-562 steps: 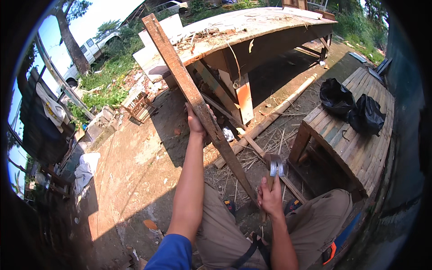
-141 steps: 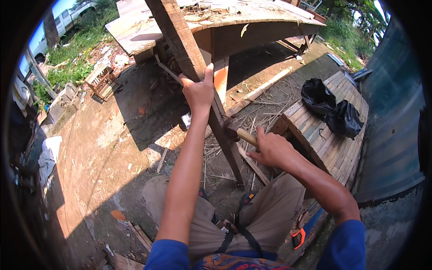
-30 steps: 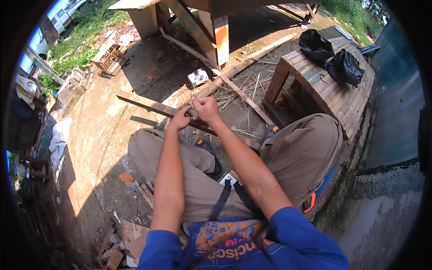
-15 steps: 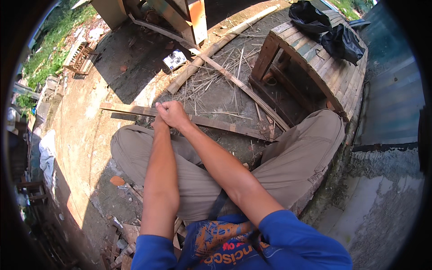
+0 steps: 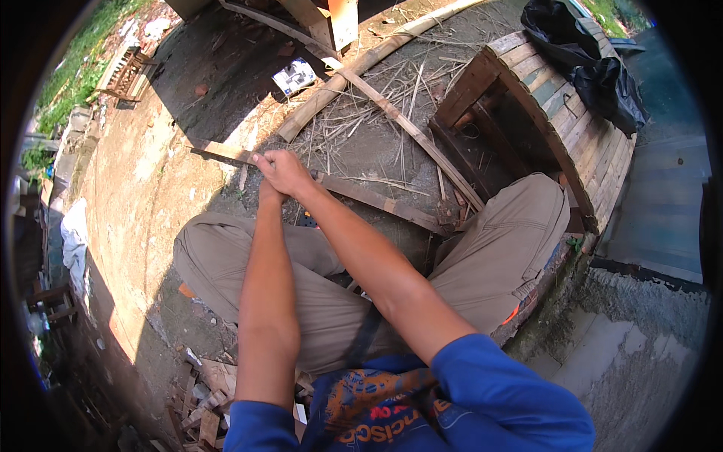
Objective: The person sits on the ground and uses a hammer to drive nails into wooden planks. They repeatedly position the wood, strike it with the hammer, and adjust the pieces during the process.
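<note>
Dirt yard floor (image 5: 158,188) filling frame — wooden slat (image 5: 361,194) lying across centre, over straw. Right hand (image 5: 285,172) gripping slat near its left end; left hand (image 5: 265,192) sitting hidden beneath — grip unclear. Wooden bench (image 5: 580,128) occupying upper right, black bags (image 5: 595,68) resting on it.

A long, narrow wooden plank (image 5: 354,188), weathered brown with a paler near-left end, lies flat on the dirt ground, running from upper left down to the right, partly under dry straw and crossed by another thin strip.
</note>
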Demonstrator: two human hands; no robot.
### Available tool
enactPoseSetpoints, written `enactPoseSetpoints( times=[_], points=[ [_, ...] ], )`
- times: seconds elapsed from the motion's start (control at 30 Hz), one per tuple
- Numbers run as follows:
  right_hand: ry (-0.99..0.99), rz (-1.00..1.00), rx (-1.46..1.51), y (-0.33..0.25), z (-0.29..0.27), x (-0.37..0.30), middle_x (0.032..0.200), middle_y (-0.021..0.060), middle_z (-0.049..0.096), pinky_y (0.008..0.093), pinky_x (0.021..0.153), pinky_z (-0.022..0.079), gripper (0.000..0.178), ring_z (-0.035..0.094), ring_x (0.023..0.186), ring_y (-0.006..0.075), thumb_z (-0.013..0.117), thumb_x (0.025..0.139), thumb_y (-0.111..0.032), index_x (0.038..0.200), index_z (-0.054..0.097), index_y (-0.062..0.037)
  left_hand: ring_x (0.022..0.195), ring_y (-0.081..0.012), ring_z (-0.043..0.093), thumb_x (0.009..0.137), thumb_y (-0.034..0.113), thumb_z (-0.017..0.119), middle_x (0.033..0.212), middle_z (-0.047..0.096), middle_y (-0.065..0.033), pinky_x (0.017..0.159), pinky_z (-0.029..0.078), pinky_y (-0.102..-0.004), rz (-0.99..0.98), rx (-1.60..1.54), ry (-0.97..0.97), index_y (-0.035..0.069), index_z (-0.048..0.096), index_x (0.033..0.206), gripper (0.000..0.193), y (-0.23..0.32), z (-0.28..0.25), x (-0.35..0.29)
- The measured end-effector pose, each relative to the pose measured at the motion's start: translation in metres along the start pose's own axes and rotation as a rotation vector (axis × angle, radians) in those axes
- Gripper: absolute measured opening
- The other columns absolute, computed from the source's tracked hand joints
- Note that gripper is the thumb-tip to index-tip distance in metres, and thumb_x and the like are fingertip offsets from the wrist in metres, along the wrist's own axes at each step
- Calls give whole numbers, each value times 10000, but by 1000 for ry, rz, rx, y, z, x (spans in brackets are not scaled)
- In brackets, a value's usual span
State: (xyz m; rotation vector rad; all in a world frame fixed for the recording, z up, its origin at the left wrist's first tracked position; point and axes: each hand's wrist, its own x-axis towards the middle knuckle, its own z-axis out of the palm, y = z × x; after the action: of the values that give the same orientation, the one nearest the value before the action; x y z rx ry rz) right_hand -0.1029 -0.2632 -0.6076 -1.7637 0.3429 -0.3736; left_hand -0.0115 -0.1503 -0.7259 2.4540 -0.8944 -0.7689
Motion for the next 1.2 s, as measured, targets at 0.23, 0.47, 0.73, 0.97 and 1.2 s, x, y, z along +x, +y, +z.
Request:
enactPoseSetpoints(
  times=[0.23,0.47,0.73,0.97,1.2],
  points=[
    [238,128,-40,6,-21,21,522,173,568,425,555,463,482,553,467,230,610,944,-349,641,638,26,1307,-398,546,853,497,692,1376,587,-250,1105,408,-488,-810,-169,207,-16,575,1350,725,67,-16,-15],
    [-12,20,260,-37,-74,-5,536,-16,506,274,463,344,510,440,485,64,609,1005,-275,556,538,-46,1421,-425,383,801,704,674,1569,322,-282,1170,332,-463,-1065,-1017,782,-124,245,1501,1167,24,-19,-3],
    [21,-23,376,-123,-162,-50,537,-18,454,267,521,353,519,419,512,73,592,1027,-245,551,483,-68,1248,-335,564,818,653,725,1392,545,-188,1078,438,-486,-239,-1722,614,-55,448,1417,967,114,-47,19],
    [161,-148,391,-174,-244,-97,514,-11,394,285,545,375,550,445,525,119,563,1037,-255,537,406,-89,991,-261,681,904,450,733,1136,680,-120,889,544,-437,96,-1819,606,-5,629,1191,548,261,-94,-16],
    [244,-257,473,-239,-279,-142,485,17,380,302,575,397,552,439,517,152,539,1041,-250,539,353,-115,976,-232,688,928,284,735,1140,678,-119,850,563,-384,409,-1726,632,-44,629,1214,448,326,-133,-76]
  ],
)
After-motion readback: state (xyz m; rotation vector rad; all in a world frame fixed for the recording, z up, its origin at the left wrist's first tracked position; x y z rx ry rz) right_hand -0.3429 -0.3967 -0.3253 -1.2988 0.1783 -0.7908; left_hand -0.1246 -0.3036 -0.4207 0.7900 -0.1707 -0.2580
